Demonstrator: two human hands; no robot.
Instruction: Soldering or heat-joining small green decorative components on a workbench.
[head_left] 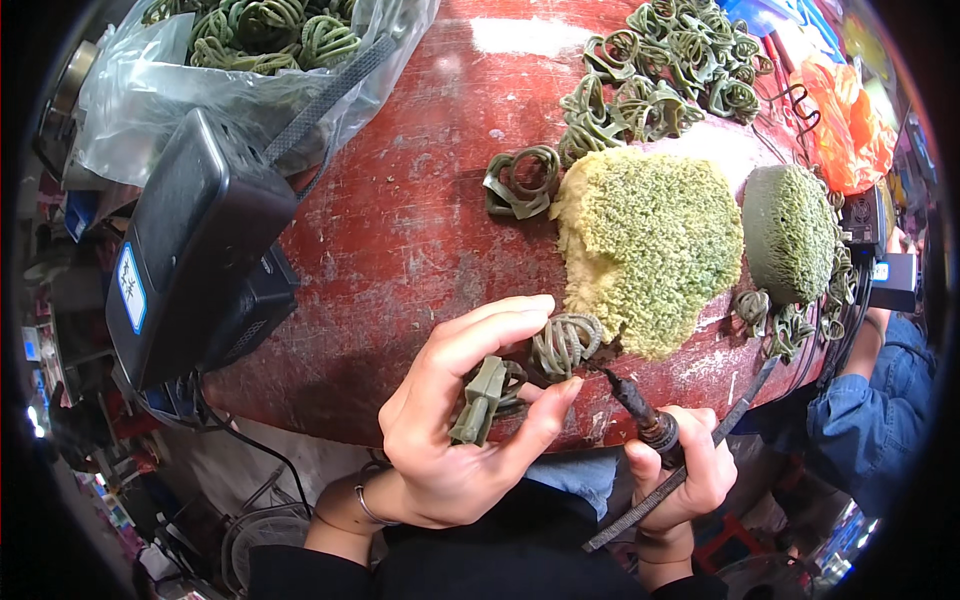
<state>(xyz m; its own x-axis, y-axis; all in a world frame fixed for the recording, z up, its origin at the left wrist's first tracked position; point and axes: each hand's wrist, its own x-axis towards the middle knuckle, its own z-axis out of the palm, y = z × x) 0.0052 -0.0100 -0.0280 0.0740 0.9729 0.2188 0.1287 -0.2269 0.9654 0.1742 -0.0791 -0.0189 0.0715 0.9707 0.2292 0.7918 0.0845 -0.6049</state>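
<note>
My left hand (450,410) pinches a green coiled piece (566,347) between thumb and forefinger. A second green piece (482,400), with flat blocky sides, rests inside the same hand, against the palm. My right hand (690,470) is closed round a dark, scorched tool that looks like a soldering iron (640,408). Its thin tip points up and left, close beside the coiled piece; whether they touch I cannot tell. A long flat grey strip (650,502) slants across the right hand, held or lying against the fingers. Just beyond the hands sits a rough yellow-green foam block (650,245).
Several green coils (650,100) heap at the back right, with one loose coil (522,182) nearer. A round green foam piece (785,235) stands right. Black devices (190,240) and a clear bag (130,120) of coils are left. Another person's denim sleeve (875,400) shows right.
</note>
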